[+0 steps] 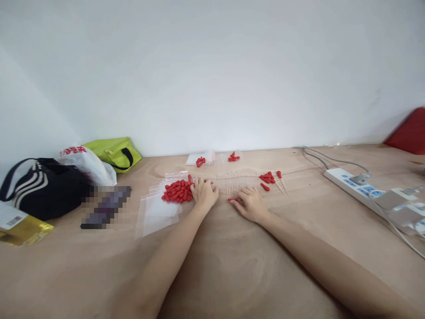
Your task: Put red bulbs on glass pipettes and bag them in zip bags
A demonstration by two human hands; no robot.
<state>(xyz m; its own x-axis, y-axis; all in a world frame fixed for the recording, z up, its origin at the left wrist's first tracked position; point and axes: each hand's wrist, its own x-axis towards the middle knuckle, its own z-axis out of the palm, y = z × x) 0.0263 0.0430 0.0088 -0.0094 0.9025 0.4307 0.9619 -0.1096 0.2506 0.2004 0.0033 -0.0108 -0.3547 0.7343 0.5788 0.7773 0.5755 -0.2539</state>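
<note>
My right hand (251, 204) pinches a small red rubber dropper bulb (230, 200) between thumb and finger, just above the table. My left hand (204, 193) is bent down at the left end of a row of thin clear dropper tubes (232, 180). Its fingers look closed, and what is in them, if anything, is hidden. Beside my left hand a heap of red bulbs (177, 191) lies on flat clear zip bags (156, 210). To the right of the row are several more red bulbs (267, 178) and a dropper with its bulb fitted (279, 175).
Small bags with red bulbs (200, 161) lie by the wall. On the right stands a white power strip (352, 186) with plugs and grey cables. A black bag (49, 188), a white plastic bag (88, 164), a yellow-green bag (114, 153) and a blurred dark object (108, 207) are on the left.
</note>
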